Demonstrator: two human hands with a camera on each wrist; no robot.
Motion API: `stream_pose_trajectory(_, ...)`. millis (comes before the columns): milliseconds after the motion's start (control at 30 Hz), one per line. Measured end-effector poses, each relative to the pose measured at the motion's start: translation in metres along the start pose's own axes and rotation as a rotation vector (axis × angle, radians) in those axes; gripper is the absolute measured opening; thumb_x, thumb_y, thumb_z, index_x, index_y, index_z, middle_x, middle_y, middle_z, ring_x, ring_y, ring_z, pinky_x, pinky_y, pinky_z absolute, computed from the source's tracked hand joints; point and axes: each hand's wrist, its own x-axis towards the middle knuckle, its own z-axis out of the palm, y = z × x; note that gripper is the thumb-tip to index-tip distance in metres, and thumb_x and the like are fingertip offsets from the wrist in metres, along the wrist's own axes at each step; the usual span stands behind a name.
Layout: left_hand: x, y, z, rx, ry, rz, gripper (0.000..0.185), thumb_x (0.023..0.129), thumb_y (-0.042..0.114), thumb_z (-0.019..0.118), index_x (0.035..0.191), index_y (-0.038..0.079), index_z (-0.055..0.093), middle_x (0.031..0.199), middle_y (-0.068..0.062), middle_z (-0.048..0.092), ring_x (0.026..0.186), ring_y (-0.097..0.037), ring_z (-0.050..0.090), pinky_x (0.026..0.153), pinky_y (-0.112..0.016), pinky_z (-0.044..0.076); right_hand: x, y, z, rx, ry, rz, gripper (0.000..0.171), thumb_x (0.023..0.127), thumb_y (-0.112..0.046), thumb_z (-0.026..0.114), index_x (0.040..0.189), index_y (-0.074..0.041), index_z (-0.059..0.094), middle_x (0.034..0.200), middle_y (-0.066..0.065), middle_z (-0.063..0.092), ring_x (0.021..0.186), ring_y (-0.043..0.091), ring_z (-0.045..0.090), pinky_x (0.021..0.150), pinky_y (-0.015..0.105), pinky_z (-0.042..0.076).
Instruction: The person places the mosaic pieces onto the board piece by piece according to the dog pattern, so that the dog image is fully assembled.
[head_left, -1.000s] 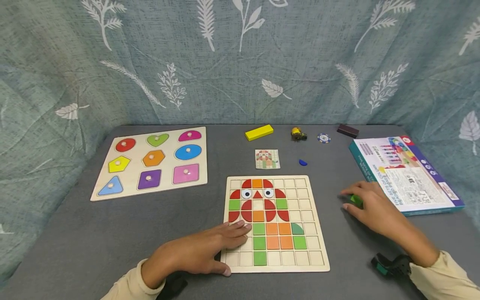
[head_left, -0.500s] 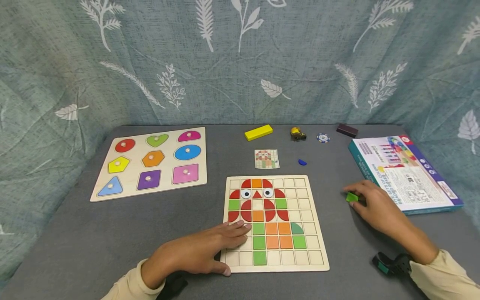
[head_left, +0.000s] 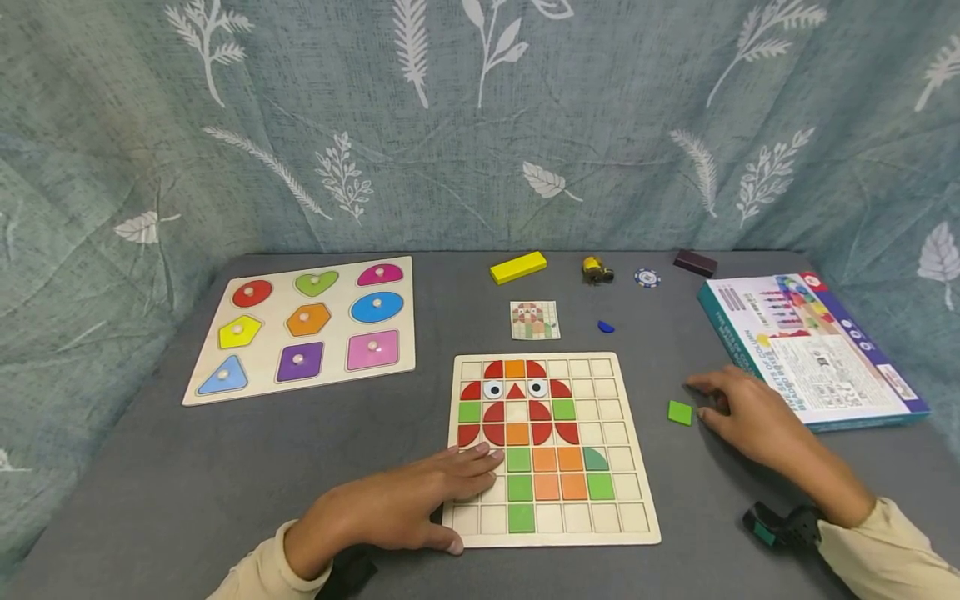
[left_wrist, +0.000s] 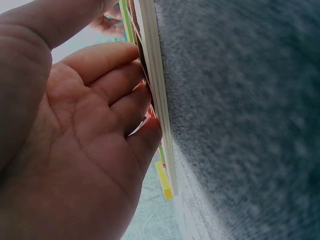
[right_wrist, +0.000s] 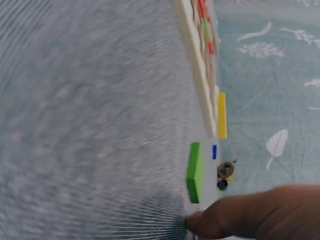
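Observation:
A wooden mosaic board [head_left: 637,533] lies in the middle of the grey table, partly filled with red, orange and green tiles that form an owl. My left hand [head_left: 420,496] rests flat on its lower left corner, fingers straight; the left wrist view shows those fingers [left_wrist: 115,85] against the board's edge [left_wrist: 160,110]. A green square tile [head_left: 680,412] lies loose on the table right of the board. My right hand [head_left: 738,408] is just right of the tile, fingers relaxed, holding nothing. In the right wrist view the tile [right_wrist: 194,171] lies just clear of a fingertip [right_wrist: 240,217].
A shape puzzle board [head_left: 300,327] lies at the left. Behind the mosaic board are a pattern card [head_left: 535,320], a blue piece [head_left: 606,327], a yellow block [head_left: 517,266], a small toy [head_left: 596,268], a chip [head_left: 647,277] and a dark block [head_left: 694,262]. A game box [head_left: 813,350] lies at the right.
My right hand held the green tile in its fingers; now the tile lies flat on the table just left of the hand, let go. The left hand has not moved.

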Motion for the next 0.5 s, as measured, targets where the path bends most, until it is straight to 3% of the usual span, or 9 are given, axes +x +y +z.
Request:
stream_pose_trajectory(167,0.0,0.0,0.0,0.004,0.0,0.012,0.072,0.086,0.021,0.076,0.148,0.01,0.042,0.158,0.004,0.026,0.146,-0.016,0.016,0.114,-0.04,0.023,0.001,-0.007,-0.001,0.048,-0.052,-0.066,0.033,0.084,0.001,0.067,0.116,0.0,0.067,0.106,0.01,0.063,0.084,0.018,0.054,0.07,0.04,0.046)
stream_pose_trajectory(500,0.001,-0.001,-0.001,0.018,0.007,0.05,0.072,0.086,0.021,0.076,0.148,0.007,0.042,0.158,0.001,0.027,0.146,-0.019,0.017,0.114,-0.042,0.023,0.002,-0.014,0.003,0.043,-0.05,-0.057,0.018,0.082,-0.002,0.074,0.1,-0.003,0.072,0.09,-0.001,0.06,0.078,0.013,0.052,0.066,0.035,0.045)
